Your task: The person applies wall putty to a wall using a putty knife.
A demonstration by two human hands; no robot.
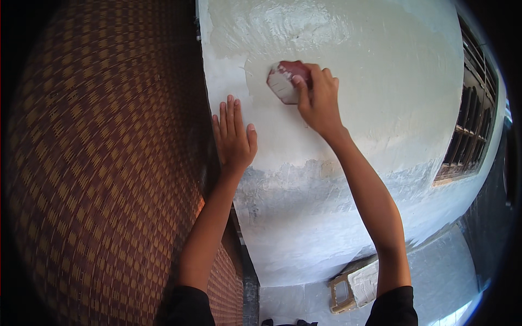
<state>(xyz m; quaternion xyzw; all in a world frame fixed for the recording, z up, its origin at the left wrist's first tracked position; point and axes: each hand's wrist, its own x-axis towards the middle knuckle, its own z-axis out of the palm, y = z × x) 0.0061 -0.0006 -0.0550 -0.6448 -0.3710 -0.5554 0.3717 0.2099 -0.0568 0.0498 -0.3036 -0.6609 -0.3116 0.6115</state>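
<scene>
My right hand (319,100) grips a flat dark-red piece smeared with white (283,87), shaped like a hand spreader, its thumb across the whitish face. The piece is held against, or very close to, the pale plastered wall (380,92); contact along its edge cannot be made out. Lower and to the left, my left hand (235,133) lies flat on the wall near its left edge, fingers stretched upward and thumb apart, holding nothing. Around the upper wall the coating looks glossy and wet, with streaks and ridges.
A woven brown-and-tan panel (109,163) runs close along the left. At the right is a dark barred window (467,119) with a wooden frame. Below, a beige stool (363,285) with a whitish top stands on the grey floor (435,266) by my right arm.
</scene>
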